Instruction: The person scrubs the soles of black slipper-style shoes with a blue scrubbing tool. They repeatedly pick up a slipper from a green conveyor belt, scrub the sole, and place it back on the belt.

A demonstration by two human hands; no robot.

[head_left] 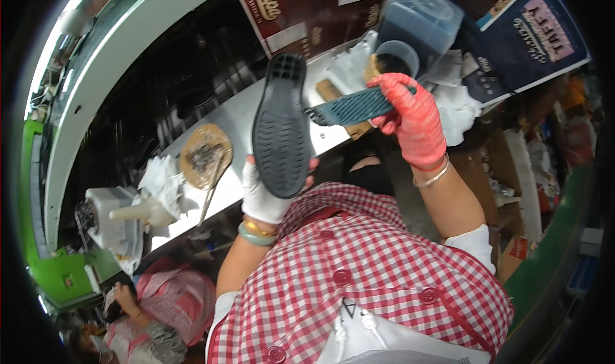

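My left hand [264, 194], in a white glove with bare fingertips, is closed round the heel end of a black rubber shoe sole [279, 127]. The sole stands upright in the picture, its patterned face toward me. In a red glove, my right hand [410, 114] grips a flat teal brush [355, 108] with a ribbed surface. Its dark, wet-looking far end points left and lies at the sole's right edge; whether they touch I cannot tell. Behind the brush, tan strips [330, 90] rest on the white bench.
On the white bench [237, 117] lies a round tan lid [206, 149] with dark residue and a stick [211, 191]. A white container [118, 213] stands left. Far right are a clear cup [398, 58], a bluish plastic tub [423, 21] and crumpled white paper [455, 111]. Another person [170, 297] sits lower left.
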